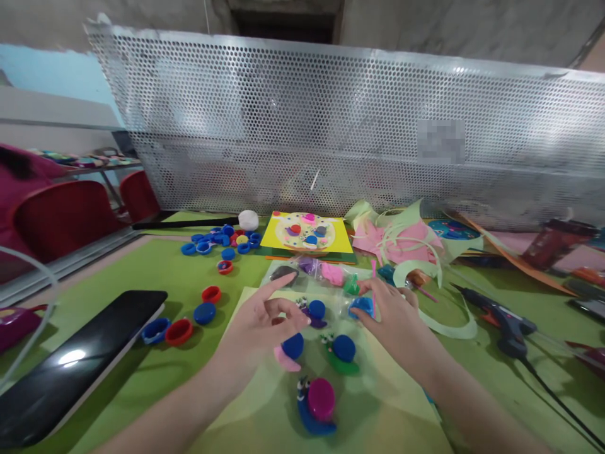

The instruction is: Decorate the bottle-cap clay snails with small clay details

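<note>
My left hand [265,321] hovers above the pale sheet [236,403], index finger and thumb apart, nothing seen in it. My right hand [394,318] has its thumb and fingers closed around blue clay [362,307] in a clear plastic bag. In the same row of bags lie black clay [283,272], pink clay [332,273], purple clay [309,265] and green clay [352,284]. Below my hands sit several snails of clay with bottle-cap shells: a magenta-capped snail [321,400], a green-bodied snail [344,350], a pink-bodied snail [289,353] and a purple-bodied snail [316,310].
A long black phone-like device [89,359] lies left, near loose bottle caps [179,331]. More caps [222,238] are piled behind. A yellow card [340,230] with snails stands back centre. Paper scraps [401,239] and a glue gun [505,321] lie right. A perforated metal panel [283,126] rises behind.
</note>
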`<action>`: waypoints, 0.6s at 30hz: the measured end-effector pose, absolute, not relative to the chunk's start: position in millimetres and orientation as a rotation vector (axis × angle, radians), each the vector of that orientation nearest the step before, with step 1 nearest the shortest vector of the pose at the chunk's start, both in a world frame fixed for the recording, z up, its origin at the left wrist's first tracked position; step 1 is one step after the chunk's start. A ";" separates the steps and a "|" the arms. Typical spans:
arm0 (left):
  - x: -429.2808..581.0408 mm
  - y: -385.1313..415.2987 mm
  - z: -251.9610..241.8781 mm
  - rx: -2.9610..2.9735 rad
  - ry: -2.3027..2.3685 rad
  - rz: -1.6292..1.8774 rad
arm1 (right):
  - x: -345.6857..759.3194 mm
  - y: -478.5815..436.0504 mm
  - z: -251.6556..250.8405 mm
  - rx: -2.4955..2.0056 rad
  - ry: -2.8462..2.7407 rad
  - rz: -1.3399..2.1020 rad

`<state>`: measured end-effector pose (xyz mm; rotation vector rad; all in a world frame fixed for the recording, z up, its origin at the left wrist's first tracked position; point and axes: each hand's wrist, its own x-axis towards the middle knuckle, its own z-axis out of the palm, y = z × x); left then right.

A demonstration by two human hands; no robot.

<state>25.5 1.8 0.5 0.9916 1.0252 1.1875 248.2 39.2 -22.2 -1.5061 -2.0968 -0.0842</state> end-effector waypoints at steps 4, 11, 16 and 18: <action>27.6 0.5 0.8 0.996 1.025 1.148 | 245.7 35.3 -18.6 -1.466 -2.091 -0.089; 27.3 -1.0 2.4 0.998 1.080 1.136 | 243.5 32.9 -19.3 -1.417 -2.100 -0.050; 27.7 -2.0 -0.4 0.982 1.114 1.156 | 243.1 32.3 -19.3 -1.409 -2.091 -0.042; 28.0 -1.6 -0.3 0.978 1.112 1.155 | 243.0 32.3 -19.7 -1.404 -2.092 -0.037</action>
